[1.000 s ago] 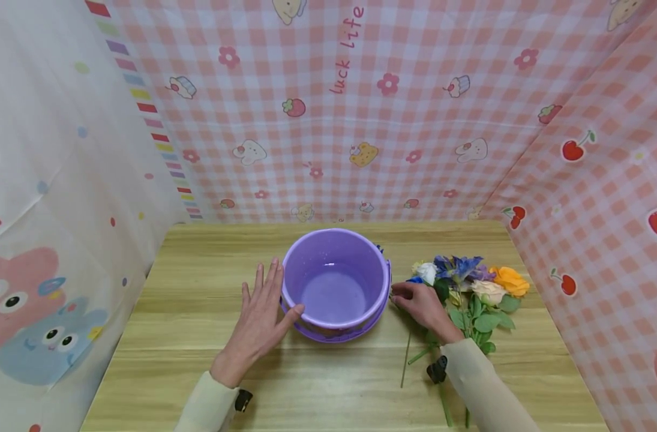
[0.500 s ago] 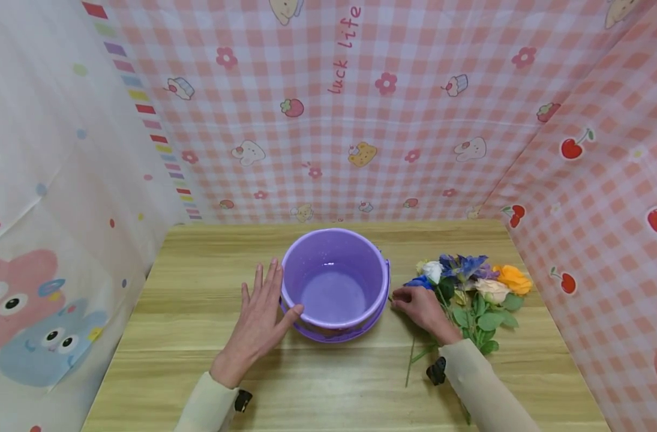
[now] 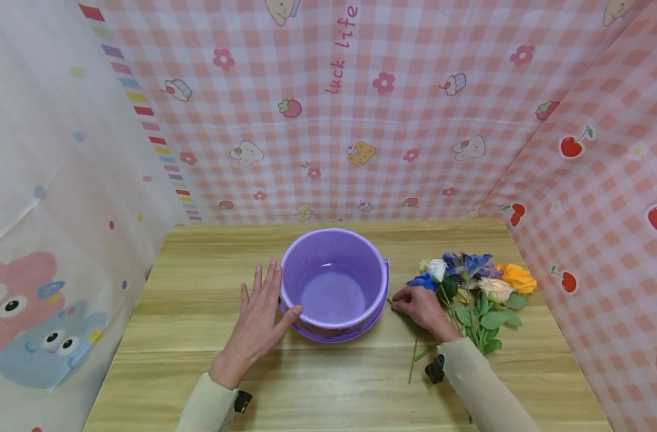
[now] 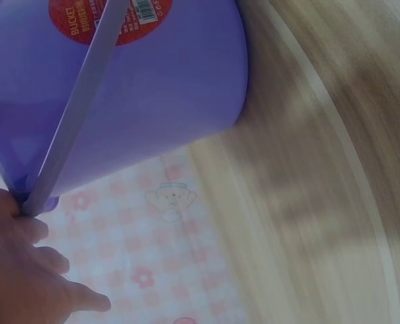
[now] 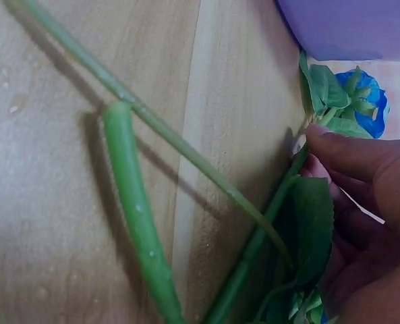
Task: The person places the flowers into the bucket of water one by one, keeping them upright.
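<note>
A purple bucket (image 3: 335, 300) stands upright mid-table, its handle folded down around it. My left hand (image 3: 258, 321) rests against its left side, fingers straight and thumb over the rim; the left wrist view shows the handle joint (image 4: 38, 201) by that hand. Right of the bucket, my right hand (image 3: 422, 311) pinches a green stem (image 5: 299, 158) between thumb and fingertips, low over the table. A blue flower (image 5: 369, 101) with leaves lies past the fingertips, near the bucket; I cannot tell whether this stem is its own.
Beside the right hand lie several flowers: a white one (image 3: 437, 270), a cream one (image 3: 495, 289), an orange one (image 3: 517, 279) and a blue-violet one (image 3: 463, 266). A thick cut stem (image 5: 135, 209) and a thin one (image 5: 179, 142) stick out across the table (image 3: 209, 252).
The flower bunch has shifted slightly to the right, and the blue flower by the right hand shows more. Both hands stay nearly in place, the left against the bucket.
</note>
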The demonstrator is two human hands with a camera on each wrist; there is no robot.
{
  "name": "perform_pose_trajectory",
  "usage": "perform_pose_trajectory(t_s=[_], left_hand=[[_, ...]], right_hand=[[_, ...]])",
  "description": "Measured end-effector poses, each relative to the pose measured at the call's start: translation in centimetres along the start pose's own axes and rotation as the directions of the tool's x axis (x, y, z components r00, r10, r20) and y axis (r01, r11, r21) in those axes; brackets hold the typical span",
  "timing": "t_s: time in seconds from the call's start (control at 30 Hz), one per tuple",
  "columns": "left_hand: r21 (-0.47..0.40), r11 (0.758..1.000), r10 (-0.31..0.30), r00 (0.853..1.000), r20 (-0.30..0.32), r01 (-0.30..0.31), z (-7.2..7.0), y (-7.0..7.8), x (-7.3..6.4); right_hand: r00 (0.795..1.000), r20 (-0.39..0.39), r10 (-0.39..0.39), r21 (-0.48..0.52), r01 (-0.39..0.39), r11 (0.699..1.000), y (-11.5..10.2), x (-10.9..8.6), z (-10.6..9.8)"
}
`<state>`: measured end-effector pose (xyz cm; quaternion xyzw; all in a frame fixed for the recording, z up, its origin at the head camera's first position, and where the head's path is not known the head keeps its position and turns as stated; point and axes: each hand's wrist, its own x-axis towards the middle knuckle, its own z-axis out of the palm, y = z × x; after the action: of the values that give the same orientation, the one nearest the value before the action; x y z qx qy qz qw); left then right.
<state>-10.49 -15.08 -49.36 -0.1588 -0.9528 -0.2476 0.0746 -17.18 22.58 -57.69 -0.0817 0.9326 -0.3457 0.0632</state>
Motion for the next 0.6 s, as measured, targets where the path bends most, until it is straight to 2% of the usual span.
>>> perform_pose_trajectory(t_s=[0.4, 0.6], left_hand=[[-0.005, 1.000, 0.003, 1.000, -0.011, -0.004, 0.0, -0.2, 0.1], [-0.006, 1.000, 0.005, 1.000, -0.008, -0.005, 0.1, -0.2, 0.0]], right_hand=[[1.000, -0.007, 0.013, -0.009, -0.013, 1.000, -0.4, 0.1, -0.5], [0.998, -0.059, 0.020, -0.024, -0.021, 0.999, -0.5, -0.3, -1.1]])
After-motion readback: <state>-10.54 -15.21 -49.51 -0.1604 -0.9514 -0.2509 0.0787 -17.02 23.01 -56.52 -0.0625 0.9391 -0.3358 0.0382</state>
